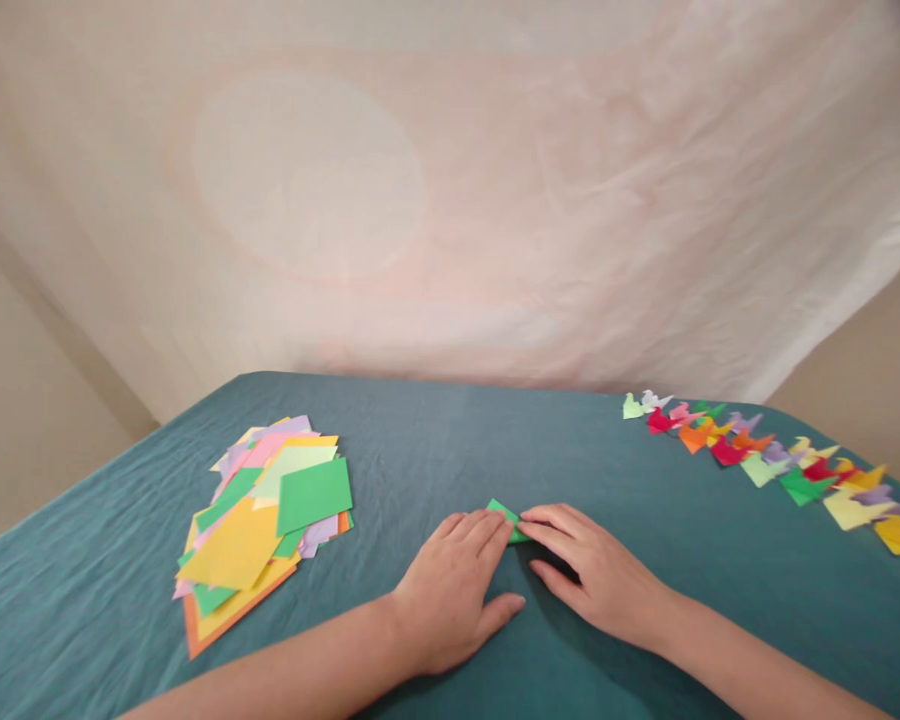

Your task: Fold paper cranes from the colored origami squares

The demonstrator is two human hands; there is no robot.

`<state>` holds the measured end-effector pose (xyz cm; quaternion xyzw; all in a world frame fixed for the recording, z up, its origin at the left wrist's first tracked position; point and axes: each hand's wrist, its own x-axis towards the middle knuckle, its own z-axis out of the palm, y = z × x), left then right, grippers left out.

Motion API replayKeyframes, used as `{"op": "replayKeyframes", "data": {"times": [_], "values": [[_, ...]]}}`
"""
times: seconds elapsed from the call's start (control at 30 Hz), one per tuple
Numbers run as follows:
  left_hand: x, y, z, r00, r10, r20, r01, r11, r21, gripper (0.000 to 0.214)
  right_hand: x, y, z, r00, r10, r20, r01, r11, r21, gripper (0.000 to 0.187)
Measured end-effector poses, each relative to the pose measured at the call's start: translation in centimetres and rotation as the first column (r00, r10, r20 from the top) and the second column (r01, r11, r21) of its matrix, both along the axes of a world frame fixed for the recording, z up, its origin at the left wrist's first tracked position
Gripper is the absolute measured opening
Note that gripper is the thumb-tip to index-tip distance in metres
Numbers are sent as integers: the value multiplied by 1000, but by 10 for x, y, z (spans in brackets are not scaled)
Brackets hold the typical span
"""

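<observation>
On wrinkled teal cloth [420,430], the left hand [450,595], fingers together, is covering small folded green paper [502,508] while the right hand [604,572], thumb apart, is touching its three-o'clock edge.

Heaped loose multicoloured paper sheets [229,545] and small folded-paper birds [804,487] on a blue-green cloth-covered counter [420,440].
Over on the left the sheets overlap untidily, a green rectangular sheet [315,495] lying uppermost; across on the right the birds, red, orange, yellow, green, lilac and white, crowd in a slanting band along the edge. Behind hangs a creased, pinkish-beige fabric backdrop [495,180] with a faint pale oval [307,170].
</observation>
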<state>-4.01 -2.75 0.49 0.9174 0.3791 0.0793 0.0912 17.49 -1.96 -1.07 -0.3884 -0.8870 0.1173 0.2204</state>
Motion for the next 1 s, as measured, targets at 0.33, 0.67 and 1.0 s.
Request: {"op": "replayKeyframes", "data": {"times": [0.33, 0.67, 1.0], "values": [[1, 3, 3, 1000, -9, -14, 9, 1000, 12, 56, 4, -9, -7, 999, -38, 24, 37, 998, 51, 37], [1, 5, 3, 999, -27, -22, 28, 999, 32, 55, 3, -8, -8, 999, -31, 39, 27, 996, 86, 35], [1, 6, 3, 999, -34, -35, 35, 998, 43, 55, 1, -8, -4, 997, -31, 73, 24, 995, 93, 32]]}}
